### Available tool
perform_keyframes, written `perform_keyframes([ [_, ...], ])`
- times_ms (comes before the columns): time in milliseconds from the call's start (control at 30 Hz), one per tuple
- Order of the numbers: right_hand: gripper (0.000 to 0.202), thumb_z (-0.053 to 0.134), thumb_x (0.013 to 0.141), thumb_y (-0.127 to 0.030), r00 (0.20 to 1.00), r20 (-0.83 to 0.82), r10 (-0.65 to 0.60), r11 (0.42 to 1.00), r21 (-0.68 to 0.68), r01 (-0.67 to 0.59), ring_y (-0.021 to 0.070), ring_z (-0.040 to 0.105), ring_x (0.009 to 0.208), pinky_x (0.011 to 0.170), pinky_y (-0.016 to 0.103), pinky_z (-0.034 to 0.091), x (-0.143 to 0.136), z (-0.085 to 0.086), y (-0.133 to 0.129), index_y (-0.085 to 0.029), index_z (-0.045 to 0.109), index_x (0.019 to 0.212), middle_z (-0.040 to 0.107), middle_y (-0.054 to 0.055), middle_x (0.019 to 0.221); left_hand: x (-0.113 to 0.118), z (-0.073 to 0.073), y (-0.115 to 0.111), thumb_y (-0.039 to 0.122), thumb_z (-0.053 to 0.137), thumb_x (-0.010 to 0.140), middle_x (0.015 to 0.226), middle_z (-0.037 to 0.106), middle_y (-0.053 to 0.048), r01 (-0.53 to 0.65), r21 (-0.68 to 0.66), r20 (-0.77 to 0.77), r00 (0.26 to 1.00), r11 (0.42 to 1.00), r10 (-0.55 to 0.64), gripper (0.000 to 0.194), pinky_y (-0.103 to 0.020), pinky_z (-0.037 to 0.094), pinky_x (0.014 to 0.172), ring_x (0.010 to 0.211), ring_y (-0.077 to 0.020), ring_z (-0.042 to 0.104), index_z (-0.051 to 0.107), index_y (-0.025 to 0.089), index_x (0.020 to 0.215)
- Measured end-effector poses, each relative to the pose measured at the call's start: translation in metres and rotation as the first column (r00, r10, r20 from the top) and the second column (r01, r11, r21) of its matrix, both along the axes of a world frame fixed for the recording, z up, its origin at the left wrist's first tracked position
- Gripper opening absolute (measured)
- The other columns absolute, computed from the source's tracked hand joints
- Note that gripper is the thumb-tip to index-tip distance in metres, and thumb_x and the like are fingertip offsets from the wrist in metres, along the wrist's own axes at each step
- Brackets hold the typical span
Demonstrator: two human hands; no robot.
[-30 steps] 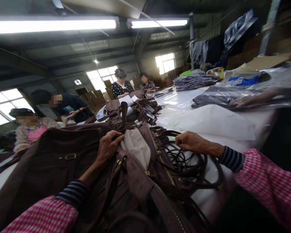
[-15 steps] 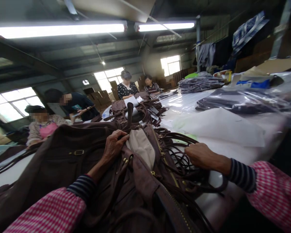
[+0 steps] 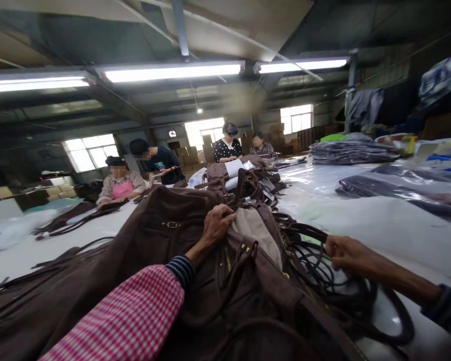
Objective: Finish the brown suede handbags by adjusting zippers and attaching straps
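A large dark brown handbag [image 3: 173, 255] lies across the table in front of me, with a small gold buckle on its side. Its zipped top gapes and shows a beige lining [image 3: 261, 233]. My left hand [image 3: 216, 224] is closed on the bag's edge, beside the lining. To the right, my right hand [image 3: 342, 253] makes a fist around dark brown handles [image 3: 304, 229]. Below that fist, more thin looped straps [image 3: 323, 271] lie tangled. What the straps belong to is partly hidden under the bag.
More brown bags with paper tags [image 3: 229, 175] are piled just beyond. Plastic-wrapped flat packs [image 3: 353, 152] are stacked at the right on the white-covered table [image 3: 364, 220]. Several co-workers stand or sit along the far side, one in a pink apron [image 3: 123, 188].
My view has turned left and levelled, so the scene sits further right. Both hands keep their holds on the bag's edge and the handles.
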State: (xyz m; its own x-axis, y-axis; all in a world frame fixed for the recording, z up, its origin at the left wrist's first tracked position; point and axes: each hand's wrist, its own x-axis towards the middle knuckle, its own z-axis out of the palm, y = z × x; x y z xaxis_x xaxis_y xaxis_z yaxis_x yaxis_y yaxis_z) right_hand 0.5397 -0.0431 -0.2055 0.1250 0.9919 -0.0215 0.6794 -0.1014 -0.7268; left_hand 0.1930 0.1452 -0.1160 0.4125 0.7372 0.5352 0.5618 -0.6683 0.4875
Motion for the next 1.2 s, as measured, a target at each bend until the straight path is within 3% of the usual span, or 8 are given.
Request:
perform_keyframes([
  [200, 0.024, 0.062, 0.063, -0.026, 0.910, -0.415, 0.003, 0.999, -0.031, -0.018, 0.0099, 0.054, 0.049, 0.044, 0.020, 0.026, -0.012, 0.025, -0.008, -0.014, 0.064, 0.084, 0.070, 0.004, 0.069, -0.001, 0.005, 0.004, 0.040, 0.058, 0.083, 0.091, 0.067, -0.002, 0.041, -0.017, -0.006, 0.999, 0.999, -0.041, 0.022, -0.033, 0.041, 0.084, 0.092, -0.0223, 0.059, 0.068, 0.021, 0.079],
  [400, 0.024, 0.076, 0.066, -0.026, 0.649, -0.761, -0.020, 0.998, 0.028, 0.064, 0.0054, 0.047, 0.051, 0.040, 0.016, 0.021, 0.010, 0.035, -0.024, -0.012, 0.072, 0.086, 0.064, 0.002, 0.070, -0.002, 0.006, 0.012, 0.050, 0.057, 0.081, 0.092, 0.067, -0.001, 0.034, -0.024, -0.023, 0.999, 0.999, -0.035, 0.031, -0.033, 0.041, 0.084, 0.091, -0.0223, 0.060, 0.070, 0.022, 0.081],
  [533, 0.024, 0.077, 0.069, -0.023, 0.530, -0.847, 0.041, 0.993, 0.092, 0.070, 0.0076, 0.056, 0.061, 0.042, 0.014, 0.032, 0.022, 0.036, -0.034, -0.011, 0.075, 0.090, 0.067, 0.006, 0.079, -0.003, 0.004, 0.013, 0.052, 0.057, 0.081, 0.092, 0.067, -0.001, 0.037, -0.022, -0.022, 0.999, 0.999, -0.038, 0.033, -0.033, 0.041, 0.083, 0.091, -0.0219, 0.060, 0.069, 0.022, 0.082],
  [667, 0.033, 0.084, 0.069, -0.024, 0.603, -0.797, 0.012, 0.988, 0.102, 0.115, 0.0122, 0.063, 0.071, 0.050, 0.015, 0.043, 0.018, 0.040, -0.037, -0.011, 0.076, 0.098, 0.073, 0.011, 0.087, -0.004, 0.004, 0.012, 0.052, 0.057, 0.081, 0.091, 0.066, -0.001, 0.035, -0.021, -0.021, 0.999, 0.999, -0.035, 0.033, -0.033, 0.041, 0.083, 0.090, -0.0219, 0.060, 0.069, 0.022, 0.082],
  [767, 0.032, 0.086, 0.073, -0.034, 0.664, -0.748, 0.022, 0.982, 0.141, 0.126, 0.0109, 0.061, 0.063, 0.049, 0.016, 0.043, 0.010, 0.047, -0.036, -0.011, 0.077, 0.093, 0.073, 0.010, 0.079, -0.004, 0.006, 0.010, 0.051, 0.057, 0.081, 0.090, 0.065, -0.002, 0.038, -0.025, -0.014, 0.999, 0.999, -0.038, 0.032, -0.033, 0.041, 0.084, 0.091, -0.0221, 0.059, 0.068, 0.021, 0.081],
  [933, 0.026, 0.088, 0.071, -0.037, 0.620, -0.779, 0.095, 0.887, 0.348, 0.302, 0.0080, 0.056, 0.059, 0.046, 0.015, 0.038, 0.013, 0.069, -0.029, -0.018, 0.077, 0.084, 0.066, 0.002, 0.068, -0.003, 0.006, 0.008, 0.050, 0.056, 0.082, 0.092, 0.065, -0.002, 0.033, -0.033, -0.012, 0.999, 0.999, -0.034, 0.031, -0.034, 0.041, 0.085, 0.093, -0.0224, 0.059, 0.068, 0.021, 0.081],
  [1033, 0.027, 0.091, 0.066, -0.036, 0.598, -0.795, 0.100, 0.802, 0.420, 0.425, 0.0108, 0.059, 0.072, 0.050, 0.015, 0.041, 0.017, 0.082, -0.014, -0.022, 0.078, 0.085, 0.069, 0.003, 0.083, -0.003, 0.004, 0.007, 0.049, 0.056, 0.082, 0.091, 0.064, -0.003, 0.035, -0.031, -0.010, 0.999, 0.999, -0.035, 0.030, -0.034, 0.041, 0.086, 0.093, -0.0224, 0.058, 0.067, 0.021, 0.080],
  [1200, 0.035, 0.085, 0.067, -0.046, 0.663, -0.745, 0.067, 0.800, 0.437, 0.410, 0.0172, 0.066, 0.088, 0.052, 0.017, 0.042, 0.012, 0.094, 0.032, -0.020, 0.073, 0.087, 0.071, 0.007, 0.097, -0.005, 0.003, 0.006, 0.049, 0.054, 0.083, 0.089, 0.062, -0.003, 0.014, -0.005, 0.005, 1.000, 1.000, -0.014, 0.030, -0.035, 0.041, 0.085, 0.091, -0.0223, 0.057, 0.064, 0.021, 0.078],
])
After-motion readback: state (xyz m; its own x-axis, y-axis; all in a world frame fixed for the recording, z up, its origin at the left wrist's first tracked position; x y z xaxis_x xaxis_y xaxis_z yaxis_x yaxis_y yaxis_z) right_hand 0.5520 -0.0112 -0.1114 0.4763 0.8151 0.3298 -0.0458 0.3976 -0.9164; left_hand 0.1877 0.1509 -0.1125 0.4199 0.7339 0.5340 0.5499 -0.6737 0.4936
